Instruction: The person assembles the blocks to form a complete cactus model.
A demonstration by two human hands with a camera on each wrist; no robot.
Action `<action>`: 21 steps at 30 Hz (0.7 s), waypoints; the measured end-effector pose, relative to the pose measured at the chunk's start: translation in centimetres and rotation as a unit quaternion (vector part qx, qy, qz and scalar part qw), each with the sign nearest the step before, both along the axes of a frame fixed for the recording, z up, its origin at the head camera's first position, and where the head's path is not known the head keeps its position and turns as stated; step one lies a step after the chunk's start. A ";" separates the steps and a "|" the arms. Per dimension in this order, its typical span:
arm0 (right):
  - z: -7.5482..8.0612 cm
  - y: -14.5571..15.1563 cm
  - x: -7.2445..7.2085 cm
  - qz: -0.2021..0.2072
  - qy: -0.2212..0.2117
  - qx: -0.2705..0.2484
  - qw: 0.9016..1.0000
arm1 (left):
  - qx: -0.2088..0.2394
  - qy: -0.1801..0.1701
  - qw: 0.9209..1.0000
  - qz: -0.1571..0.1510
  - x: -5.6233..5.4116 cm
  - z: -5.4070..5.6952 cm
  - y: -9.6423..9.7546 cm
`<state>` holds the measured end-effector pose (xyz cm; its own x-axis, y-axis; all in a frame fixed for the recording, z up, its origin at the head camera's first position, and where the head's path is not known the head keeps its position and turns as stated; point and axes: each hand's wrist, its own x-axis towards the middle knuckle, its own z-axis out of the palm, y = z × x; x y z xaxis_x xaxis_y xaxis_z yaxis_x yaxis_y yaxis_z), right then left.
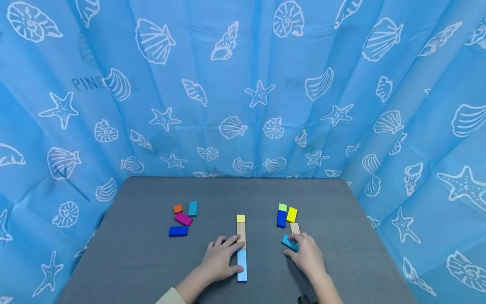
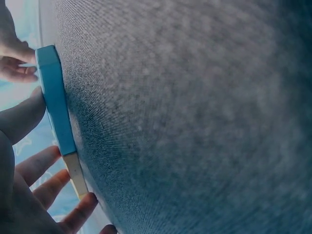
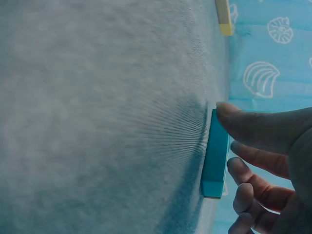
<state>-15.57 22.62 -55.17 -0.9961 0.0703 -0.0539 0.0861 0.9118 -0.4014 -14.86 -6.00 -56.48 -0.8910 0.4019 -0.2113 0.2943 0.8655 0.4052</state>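
Note:
A straight row of blocks runs along the table in the head view: a pale yellow block (image 1: 241, 218), a natural wood block (image 1: 242, 230) and a light blue block (image 1: 242, 257). My left hand (image 1: 222, 259) lies along its left side, fingers spread. Its thumb touches the light blue block, and its fingertips reach the wood block. On the right, my right hand (image 1: 309, 255) pinches a turquoise block (image 3: 214, 153) between thumb and fingers, close over the grey cloth. The block's far side is hidden in the right wrist view.
Beyond my right hand lie a small wood block (image 1: 295, 228), a yellow block (image 1: 292, 214), a dark blue block (image 1: 281, 219) and a light green block (image 1: 282, 207). At left are orange (image 1: 177, 208), teal (image 1: 193, 209), magenta (image 1: 184, 218) and blue (image 1: 178, 231) blocks. A shell-patterned curtain (image 1: 243, 105) surrounds the table.

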 end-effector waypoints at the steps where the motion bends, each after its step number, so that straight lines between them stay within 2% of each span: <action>1: -0.1 0.0 0.0 -0.001 0.002 0.000 1.000 | 0.000 0.001 1.000 0.000 0.0 0.0 0.0; 13: -0.8 0.2 -0.8 -0.007 -0.006 -0.007 1.000 | -0.003 -0.005 1.000 0.000 -0.1 -0.1 -0.2; 21: 0.0 -0.3 -1.0 -0.011 0.013 -0.008 1.000 | 0.001 -0.010 1.000 0.002 -0.1 0.0 -0.2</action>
<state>-16.58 22.27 -55.18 -0.9953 0.0920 -0.0302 0.0962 0.9034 -0.4179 -14.94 -6.22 -56.46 -0.8882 0.3985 -0.2288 0.2819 0.8658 0.4134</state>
